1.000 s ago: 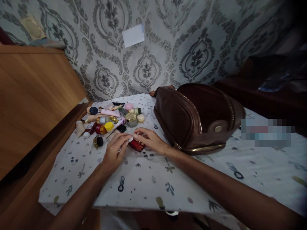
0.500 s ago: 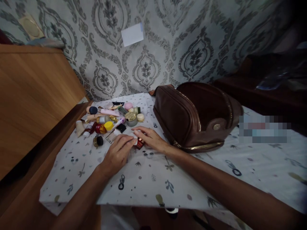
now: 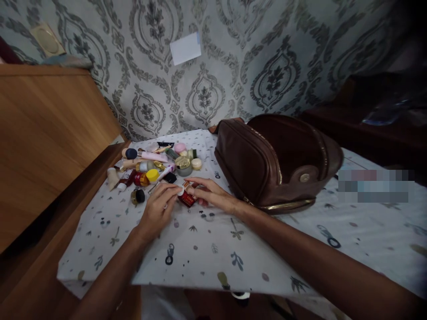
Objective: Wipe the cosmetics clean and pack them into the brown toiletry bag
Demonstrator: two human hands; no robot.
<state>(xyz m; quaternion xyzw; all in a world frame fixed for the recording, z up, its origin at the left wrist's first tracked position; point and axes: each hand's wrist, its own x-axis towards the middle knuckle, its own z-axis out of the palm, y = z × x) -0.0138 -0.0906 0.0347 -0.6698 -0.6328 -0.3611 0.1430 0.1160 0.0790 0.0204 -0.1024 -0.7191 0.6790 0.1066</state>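
My right hand (image 3: 213,194) is closed around a small dark-red bottle (image 3: 187,199) with a gold-coloured top and light lettering, tilted just above the sheet. Pinched in the fingers of my left hand (image 3: 159,208) is a small white pad (image 3: 180,191), pressed against the bottle's top end; it looks like cotton. A ring shows on my left hand. Just beyond the left fingers lie a black-capped item (image 3: 170,178) and a clear, silvery-edged item, partly hidden. A small jar with a black top (image 3: 137,196) stands to the left of my left hand.
Several cosmetics lie heaped behind my hands, among them a yellow-capped jar (image 3: 152,176), a pink tube (image 3: 154,156) and a gold-lidded jar (image 3: 183,165). A brown leather bag (image 3: 247,164) with its zip undone stands at right. A wooden cabinet (image 3: 50,146) borders the left side.
The red bottle has turned and shifted slightly left, so its lettered face now shows more. My left hand has moved a little left, with the white pad still at the bottle's top.
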